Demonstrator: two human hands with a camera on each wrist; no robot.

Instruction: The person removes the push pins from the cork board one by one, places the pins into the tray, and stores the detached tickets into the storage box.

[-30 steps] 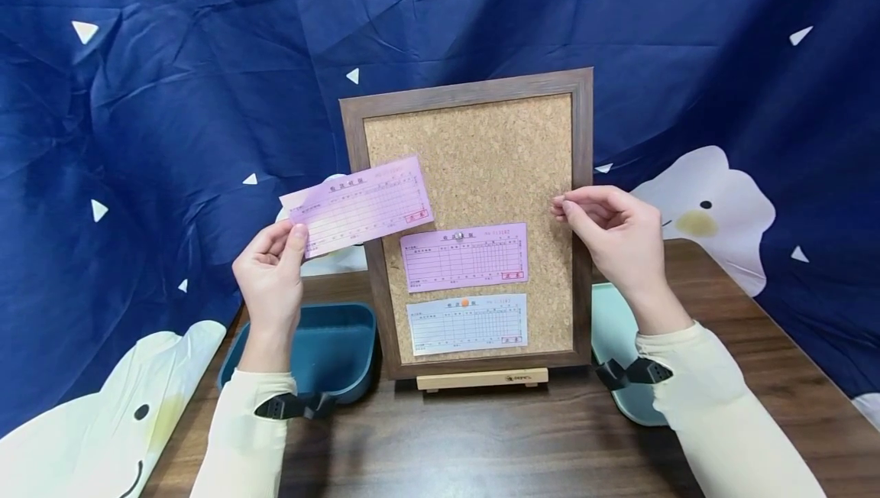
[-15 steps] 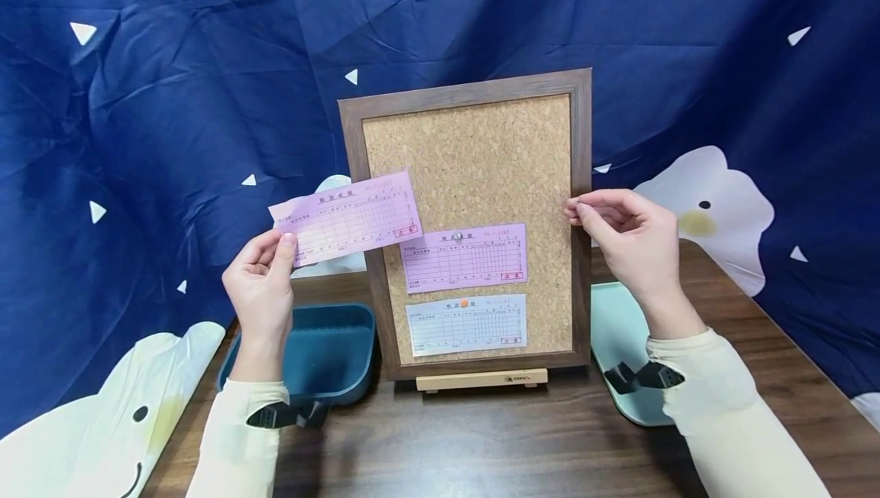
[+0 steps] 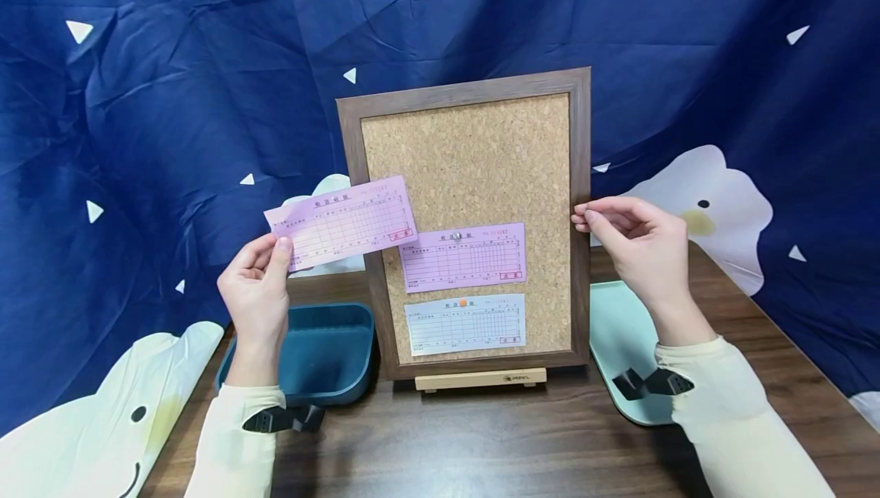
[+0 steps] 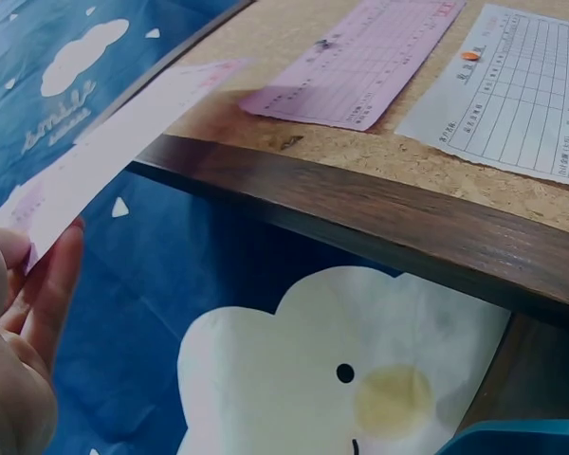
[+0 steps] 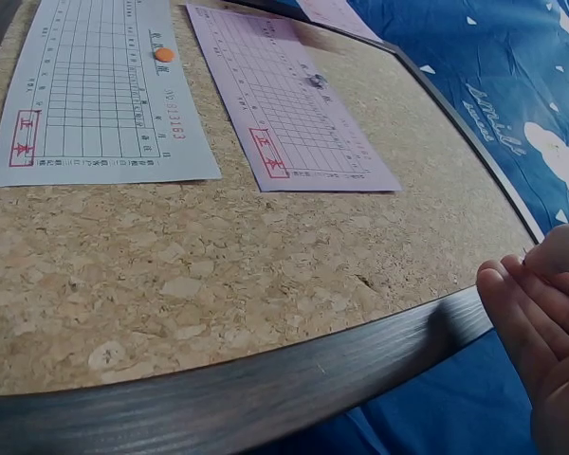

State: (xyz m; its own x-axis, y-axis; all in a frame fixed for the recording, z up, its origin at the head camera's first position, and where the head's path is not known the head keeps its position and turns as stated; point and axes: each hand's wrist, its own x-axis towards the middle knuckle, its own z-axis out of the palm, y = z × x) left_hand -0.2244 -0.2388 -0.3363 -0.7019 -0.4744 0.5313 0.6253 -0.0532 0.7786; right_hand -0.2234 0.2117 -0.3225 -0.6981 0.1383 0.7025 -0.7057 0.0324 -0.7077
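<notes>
My left hand [image 3: 257,284] pinches a pink receipt slip [image 3: 344,215] by its lower left corner. The slip tilts up to the right and overlaps the left side of the cork board [image 3: 481,154]. Beside the board's right frame, my right hand [image 3: 639,246] has thumb and fingertips pinched together. A tiny pale speck shows at those fingertips in the right wrist view; its kind is hidden. Another pink slip [image 3: 464,261] hangs on the cork under a silver push pin [image 3: 457,236]. Below it hangs a pale blue slip [image 3: 467,330] with an orange push pin [image 3: 464,302].
The framed board stands on a wooden easel [image 3: 481,379] on a dark wood table [image 3: 474,444]. A deep blue tray [image 3: 364,383] sits at its left, a mint green tray [image 3: 619,311] at its right. A navy cloth [image 3: 206,101] hangs behind.
My left hand has drawn the held pink slip left and slightly down. My right hand has moved right, from over the cork to the frame's outer edge. The pinned slips stay put.
</notes>
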